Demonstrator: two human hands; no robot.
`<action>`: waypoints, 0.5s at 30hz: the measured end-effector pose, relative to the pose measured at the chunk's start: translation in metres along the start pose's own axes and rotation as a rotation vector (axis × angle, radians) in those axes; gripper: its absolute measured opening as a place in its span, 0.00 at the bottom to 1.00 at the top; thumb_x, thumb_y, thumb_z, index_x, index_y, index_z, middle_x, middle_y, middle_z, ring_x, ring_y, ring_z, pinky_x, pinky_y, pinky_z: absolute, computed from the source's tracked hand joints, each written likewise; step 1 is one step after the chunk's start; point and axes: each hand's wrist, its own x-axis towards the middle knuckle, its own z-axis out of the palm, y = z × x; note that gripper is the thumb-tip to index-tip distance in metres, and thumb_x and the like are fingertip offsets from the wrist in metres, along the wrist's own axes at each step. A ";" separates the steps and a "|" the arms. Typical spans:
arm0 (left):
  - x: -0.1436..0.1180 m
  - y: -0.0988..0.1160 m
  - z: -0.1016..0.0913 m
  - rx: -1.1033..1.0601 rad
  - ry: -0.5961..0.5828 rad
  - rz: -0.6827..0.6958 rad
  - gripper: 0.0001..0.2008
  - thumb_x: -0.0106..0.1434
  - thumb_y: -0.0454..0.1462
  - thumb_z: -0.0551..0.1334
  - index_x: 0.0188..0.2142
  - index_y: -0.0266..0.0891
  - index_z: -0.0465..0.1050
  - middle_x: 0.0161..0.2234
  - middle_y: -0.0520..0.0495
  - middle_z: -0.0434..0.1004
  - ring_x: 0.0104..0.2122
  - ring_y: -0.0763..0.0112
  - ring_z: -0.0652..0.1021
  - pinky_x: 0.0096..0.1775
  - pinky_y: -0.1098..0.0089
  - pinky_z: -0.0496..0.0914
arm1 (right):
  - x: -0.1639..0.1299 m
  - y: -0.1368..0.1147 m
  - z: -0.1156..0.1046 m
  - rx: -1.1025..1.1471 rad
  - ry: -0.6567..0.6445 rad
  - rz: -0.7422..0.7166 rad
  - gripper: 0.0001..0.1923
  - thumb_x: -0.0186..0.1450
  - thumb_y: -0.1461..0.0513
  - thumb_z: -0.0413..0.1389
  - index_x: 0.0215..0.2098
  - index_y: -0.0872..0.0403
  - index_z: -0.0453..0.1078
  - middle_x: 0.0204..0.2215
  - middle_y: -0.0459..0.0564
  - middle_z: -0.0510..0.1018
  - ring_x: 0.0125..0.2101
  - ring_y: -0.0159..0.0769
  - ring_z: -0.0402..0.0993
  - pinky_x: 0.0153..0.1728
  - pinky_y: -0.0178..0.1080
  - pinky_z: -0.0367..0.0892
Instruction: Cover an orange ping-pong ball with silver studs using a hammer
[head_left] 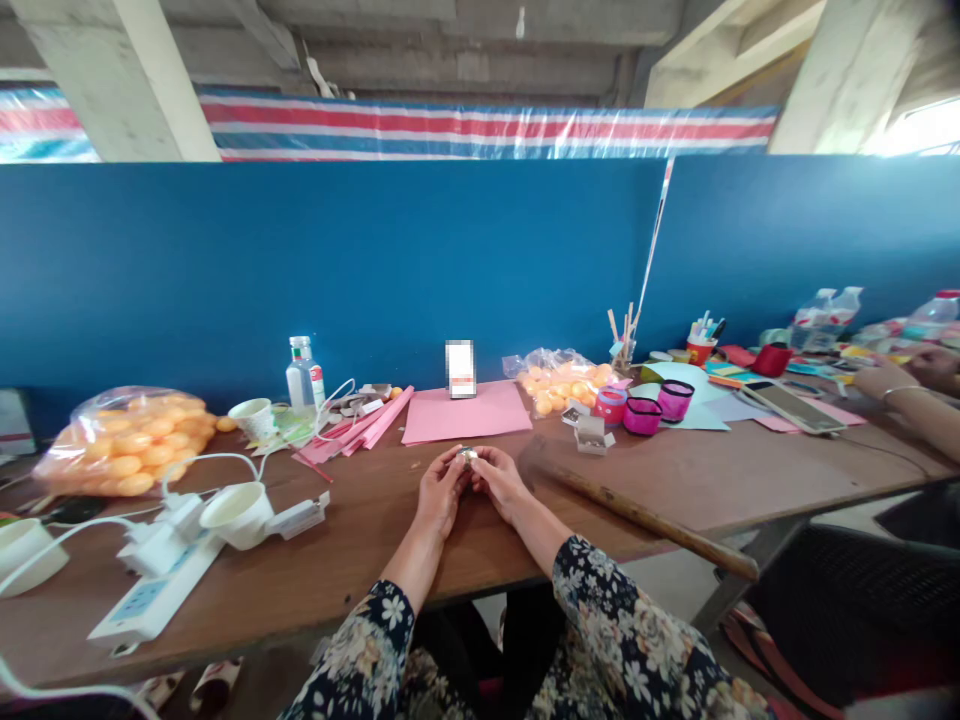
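Centre of the frame: the left hand point(440, 492) and right hand point(498, 482) meet over the brown wooden table point(360, 560), fingertips of both closed together on a small shiny object point(468, 456) (too small to identify). Just above the hands lies a pink paper sheet point(465, 414), with a small upright card point(460, 369) at its far edge. Left of the frame: a clear bag point(124, 440) full of orange balls; beside it a white paper cup point(253, 417) (contents not visible) and a clear bottle point(303, 373) with a little liquid. Lower left: a second white cup point(237, 514) lies tipped against a white power strip point(150, 590). Right of centre: another bag of orange balls point(559, 381), two pink tubs point(658, 408), and a cup of pens point(702, 344). Far right edge: another person's arm point(911, 400) rests on the table.
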 end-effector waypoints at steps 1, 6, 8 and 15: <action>0.000 0.000 0.000 0.004 0.000 -0.001 0.18 0.48 0.37 0.66 0.40 0.35 0.70 0.34 0.44 0.77 0.31 0.70 0.77 0.33 0.68 0.69 | 0.000 0.000 0.000 0.000 0.002 -0.002 0.14 0.48 0.58 0.61 0.30 0.57 0.68 0.20 0.42 0.70 0.17 0.22 0.62 0.17 0.27 0.59; -0.001 0.000 0.001 0.009 0.012 0.015 0.16 0.49 0.37 0.65 0.38 0.36 0.69 0.35 0.45 0.77 0.31 0.70 0.77 0.35 0.68 0.69 | 0.001 0.002 -0.001 0.007 -0.009 -0.003 0.15 0.48 0.59 0.61 0.33 0.57 0.68 0.23 0.44 0.72 0.18 0.22 0.63 0.19 0.28 0.60; 0.000 0.000 0.001 0.007 0.015 0.024 0.15 0.49 0.37 0.65 0.37 0.37 0.69 0.34 0.46 0.77 0.31 0.71 0.77 0.35 0.68 0.69 | 0.001 0.003 -0.001 0.011 -0.010 -0.004 0.16 0.47 0.60 0.61 0.34 0.57 0.69 0.24 0.44 0.72 0.19 0.23 0.64 0.19 0.28 0.60; 0.000 -0.001 -0.001 0.005 0.003 0.022 0.15 0.48 0.36 0.66 0.36 0.37 0.69 0.35 0.46 0.77 0.33 0.69 0.77 0.38 0.66 0.69 | 0.001 0.002 -0.001 0.025 0.002 -0.001 0.13 0.47 0.61 0.61 0.32 0.57 0.69 0.22 0.43 0.72 0.18 0.22 0.63 0.19 0.28 0.59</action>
